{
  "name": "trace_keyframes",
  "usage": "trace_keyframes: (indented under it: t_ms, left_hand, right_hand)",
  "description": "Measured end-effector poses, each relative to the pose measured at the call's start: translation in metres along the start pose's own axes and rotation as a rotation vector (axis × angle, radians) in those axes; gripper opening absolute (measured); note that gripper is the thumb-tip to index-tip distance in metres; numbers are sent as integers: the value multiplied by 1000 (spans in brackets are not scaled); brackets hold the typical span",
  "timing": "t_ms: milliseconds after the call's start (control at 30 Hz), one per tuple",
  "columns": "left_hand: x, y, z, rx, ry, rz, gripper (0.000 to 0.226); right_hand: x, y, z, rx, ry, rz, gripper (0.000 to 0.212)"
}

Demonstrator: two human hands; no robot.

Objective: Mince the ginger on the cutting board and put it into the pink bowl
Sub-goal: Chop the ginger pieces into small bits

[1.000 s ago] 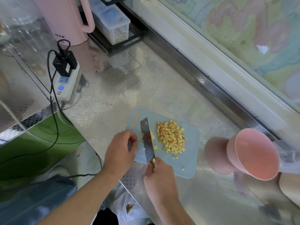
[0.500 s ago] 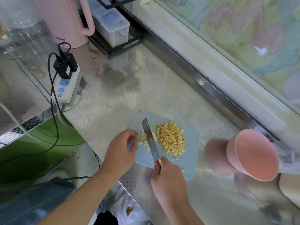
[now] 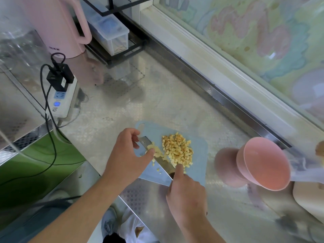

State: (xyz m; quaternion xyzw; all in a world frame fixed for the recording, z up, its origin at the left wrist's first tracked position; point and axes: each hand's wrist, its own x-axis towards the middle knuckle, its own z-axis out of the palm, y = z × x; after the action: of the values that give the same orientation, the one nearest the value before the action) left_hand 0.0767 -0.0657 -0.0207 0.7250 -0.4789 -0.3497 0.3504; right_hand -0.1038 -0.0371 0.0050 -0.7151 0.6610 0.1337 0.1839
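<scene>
Currently I read mincing step near done. Right hand [image 3: 186, 193] grips knife [image 3: 158, 156] handle, forefinger along spine; left hand [image 3: 130, 155] pinches blade, wiping stuck bits. Ginger [image 3: 177, 149] heaped mid cutting board [image 3: 198, 165]. Next: carry heap right into pink bowl [image 3: 263, 163].

Minced ginger [image 3: 177, 150] heaped on blue cutting board [image 3: 198, 146], pink bowl [image 3: 263, 159] beside

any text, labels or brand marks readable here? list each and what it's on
Nothing can be read with certainty.
Pink kettle: a small dark mark low on its body, too blurred to read.
White power strip: small printing near its blue button, too small to read.
Pink bowl, blue cutting board, knife: no text visible.
</scene>
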Motion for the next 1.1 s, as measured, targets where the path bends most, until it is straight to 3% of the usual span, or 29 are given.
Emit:
trace_keyframes:
  t_ms: [200,333,500,600,767,967,1033,1100]
  left_hand:
    - [7,1,8,147,-49,-61,34]
    - [17,7,3,251,-54,36,11]
    - [22,11,-12,358,-236,75,9]
    - [24,13,-12,402,-386,21,23]
    - [34,15,4,436,-343,-20,21]
    - [35,23,4,187,-260,-9,12]
    - [33,27,0,150,-401,-8,11]
    - [32,29,-1,261,-563,6,21]
  right_hand:
    - [-2,7,1,-52,5,-41,33]
    - [-3,13,0,-71,8,-94,42]
    - [0,21,-4,-124,26,-119,40]
    - [1,23,-9,-123,24,-151,28]
    - [2,25,-15,-150,6,-192,27]
    - [6,31,-16,-131,-1,-185,23]
    - [6,34,-16,-121,22,-185,24]
    - [7,35,-15,-117,56,-205,28]
